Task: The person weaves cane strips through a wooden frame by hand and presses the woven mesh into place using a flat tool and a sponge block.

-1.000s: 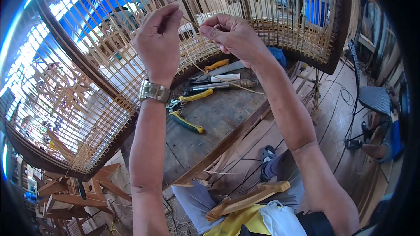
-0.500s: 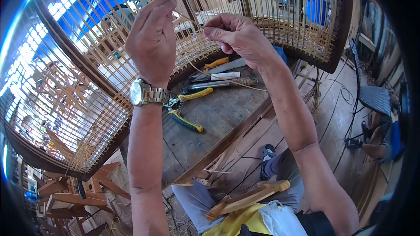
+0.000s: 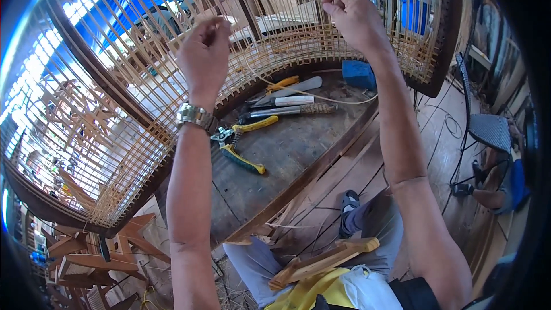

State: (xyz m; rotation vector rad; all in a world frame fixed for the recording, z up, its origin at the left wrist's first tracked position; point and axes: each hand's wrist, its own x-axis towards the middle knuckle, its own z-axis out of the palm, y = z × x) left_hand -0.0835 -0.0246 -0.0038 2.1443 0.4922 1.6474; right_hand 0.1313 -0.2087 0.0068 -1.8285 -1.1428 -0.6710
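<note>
A dark-framed curved chair back [image 3: 109, 89] with woven cane strands [image 3: 275, 51] stands before me on a worn board [image 3: 287, 149]. My left hand [image 3: 205, 51], a metal watch on its wrist, is raised at the weave with fingers curled together. Farther right and higher, my right hand [image 3: 359, 20] is closed in a pinch in front of the upright strands. What either hand pinches is too thin to make out. A loose cane strand [image 3: 330, 102] loops from the weave over the board toward my right forearm.
On the board lie yellow-handled pruning shears [image 3: 235, 138], an orange-handled tool [image 3: 283, 84], several slim tools [image 3: 287, 103] and a blue block [image 3: 359, 74]. A shaped wooden piece [image 3: 324, 261] rests across my lap. Wooden chair parts [image 3: 109, 252] are at lower left; another person's leg [image 3: 488, 198] shows at right.
My right hand has moved up and to the right, away from the left, uncovering the blue block. My left hand has lowered slightly and its fingers have curled. The loose strand's loop has shifted upward.
</note>
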